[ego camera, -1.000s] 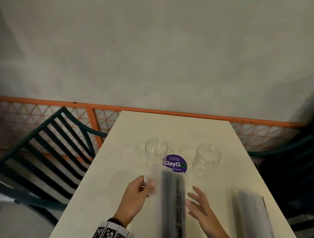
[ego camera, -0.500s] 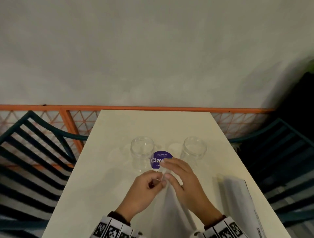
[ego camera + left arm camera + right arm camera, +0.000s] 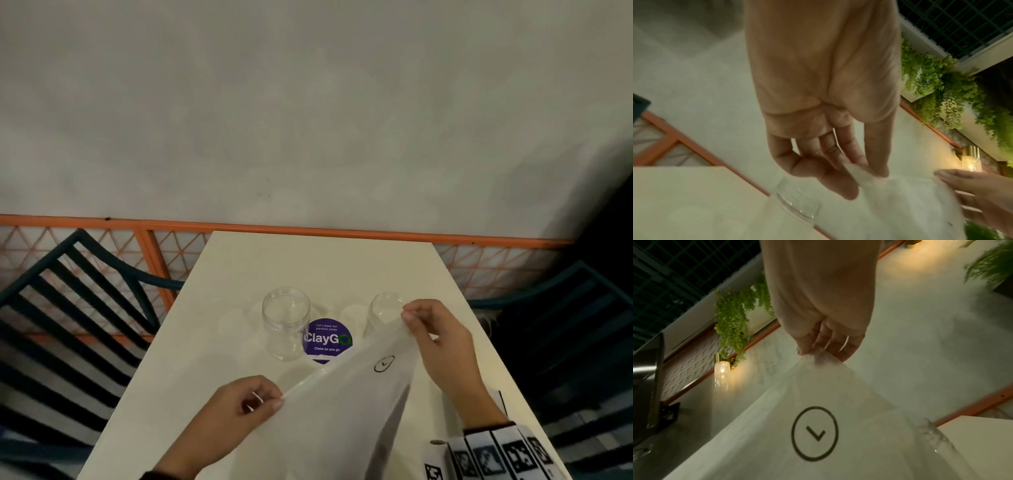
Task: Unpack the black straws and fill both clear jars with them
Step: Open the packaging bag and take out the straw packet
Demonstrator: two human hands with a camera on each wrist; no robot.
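Observation:
A translucent white plastic straw bag with a circled arrow mark is stretched between both hands above the table. My left hand pinches its near-left top corner, thumb against fingers. My right hand pinches the far-right corner, in front of the right clear jar. The left clear jar stands open and empty behind the bag. A dark strip shows through the bag; the straws themselves cannot be made out.
A cream table has a purple round ClayGo sticker between the jars. Dark slatted chairs flank both sides. An orange-framed lattice rail runs behind, below a grey wall. A white box edge lies at near right.
Both hands held the bag's top together near the middle; they have since pulled apart, the right hand up and right, the left hand down and left, spreading the bag's top edge.

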